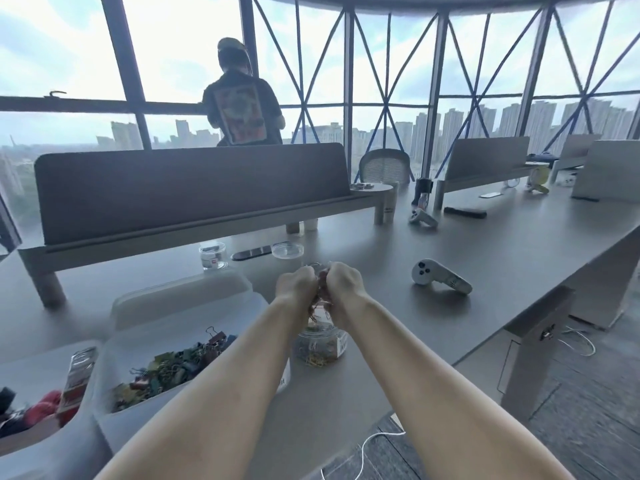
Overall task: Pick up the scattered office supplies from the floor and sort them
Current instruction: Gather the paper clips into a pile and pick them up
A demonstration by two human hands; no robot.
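The left hand and right hand both pinch a tangled clump of clips — held just above the jar near the desk's front edge. Better to tease it apart low over the mouth, so loose clips drop inside.

Desk is finished in plain grey. Binder clips in the whitish bin are mixed: green, blue, yellow, blk. Red clips are seen above a clear jar w/ yellow clips at its base. Controller and cable are white. Windows are crossed w/ blue tape Xs.
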